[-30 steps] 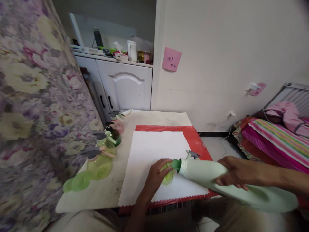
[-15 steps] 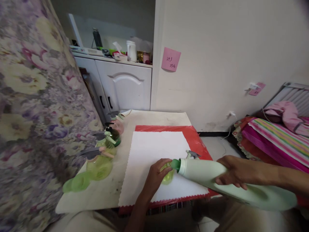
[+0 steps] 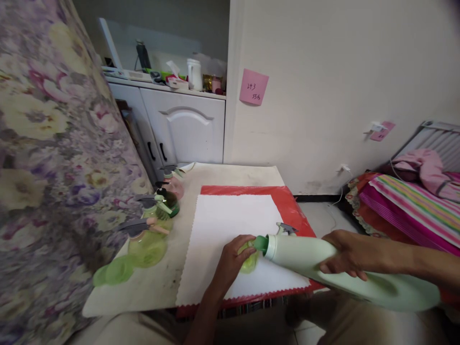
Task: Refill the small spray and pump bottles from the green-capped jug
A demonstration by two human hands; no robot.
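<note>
Our left hand [image 3: 230,263] wraps its fingers around a small green bottle [image 3: 248,261] near the white mat's [image 3: 230,220] front edge; our right hand [image 3: 347,254] grips the tilted big jug [image 3: 345,275], its spout at the bottle's mouth.

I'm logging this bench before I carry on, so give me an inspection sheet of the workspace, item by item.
Surface: table bearing a red plastic sheet with a white cloth on top.
Job's things: large pale green jug, tipped sideways, its spout at the mouth of a small yellow-green bottle on the cloth; a loose trigger spray head lies behind the jug.
Clutter: spray bottles lined along the table's left edge; green cap near the corner.
Hands: left hand grips the small bottle; right hand grips the jug.
Cables: white cord running down the wall.
Surroundings: floral curtain, white cabinet, pink sticky note, striped bedding.
</note>
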